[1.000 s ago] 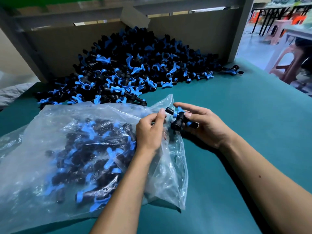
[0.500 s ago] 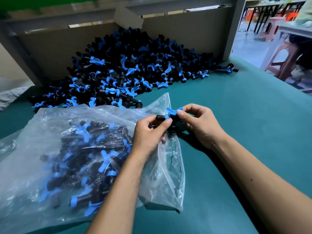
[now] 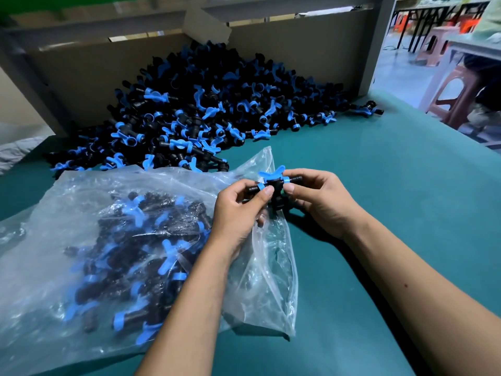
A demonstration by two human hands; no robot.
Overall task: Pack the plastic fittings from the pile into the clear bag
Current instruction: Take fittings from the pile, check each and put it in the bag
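A big pile of black fittings with blue handles (image 3: 200,109) lies at the back of the green table. A clear bag (image 3: 81,240), holding several fittings, lies at the front left with its mouth toward the right. Over that mouth, both hands hold one black fitting with a blue butterfly handle (image 3: 272,183). My left hand (image 3: 238,210) pinches its left end between thumb and fingers. My right hand (image 3: 322,202) grips its right end. The bag's edge sits under my left hand; whether my left hand also holds it is hidden.
A grey board and metal frame (image 3: 311,52) back the pile. One stray fitting (image 3: 366,109) lies at the pile's far right. The green table (image 3: 393,172) stretches right to an edge, beyond which stand plastic stools (image 3: 461,88) and other tables.
My right hand brought the fitting leftward to the bag's mouth, and my left hand has taken hold of its other end. The fitting has turned so its blue handle points up.
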